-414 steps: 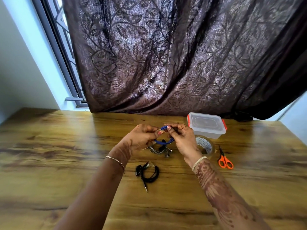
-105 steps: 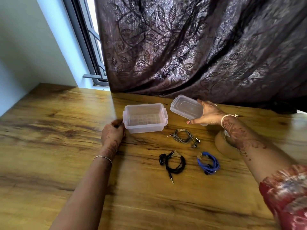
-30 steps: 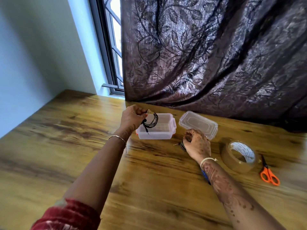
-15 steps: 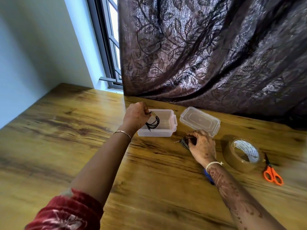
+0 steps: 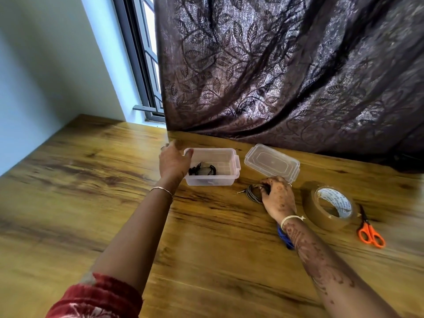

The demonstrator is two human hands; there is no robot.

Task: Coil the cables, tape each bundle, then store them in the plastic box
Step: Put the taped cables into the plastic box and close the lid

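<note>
View from above a wooden table (image 5: 91,203), looking down at a person's two bare arms. The left grip (image 5: 175,160), motion-blurred, is released: fingers spread and holding nothing, at the left end of a clear plastic box (image 5: 211,181), the thumb tip by its rim; the blur hides whether it touches. The box stands open, and a coiled black cable (image 5: 202,169) lies inside on the bottom. The box's clear lid (image 5: 271,161) lies flat on the table just to the right of it. In front of the lid, the right grip (image 5: 278,198) is curled around a coiled grey cable (image 5: 252,193) that rests on the table, its plug end pointing left. A coiled blue cable (image 5: 284,236) lies on the table under the right wrist, mostly hidden by it. Further right sit a roll of brown tape (image 5: 329,207), lying flat, and orange-handled scissors (image 5: 369,232) beside it. A dark leaf-patterned curtain (image 5: 275,65) hangs behind the table, with a window (image 5: 146,65) at its left edge.
</note>
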